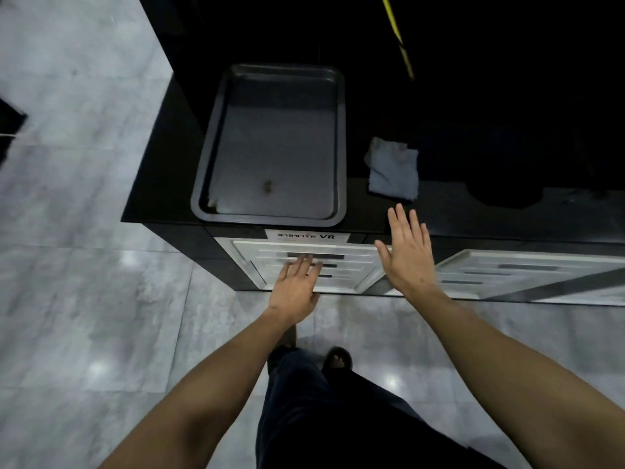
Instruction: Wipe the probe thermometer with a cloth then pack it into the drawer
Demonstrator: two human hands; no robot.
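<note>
A grey-blue folded cloth [392,170] lies on the black counter [162,184], to the right of a tray. Below the counter's front edge is a white drawer unit [351,262] with a label above it. My left hand [297,286] is flat with straight fingers, its fingertips against the drawer fronts. Fingers spread and holding nothing, my right hand [407,255] is raised in front of the counter edge, just below the cloth. No probe thermometer shows in this view.
A dark rectangular tray [203,198] sits on the counter's left end, with small brown marks inside. A second white drawer unit [527,272] is to the right. A yellow-and-black cable [395,32] hangs at the back. Grey tiled floor [84,265] lies left and below.
</note>
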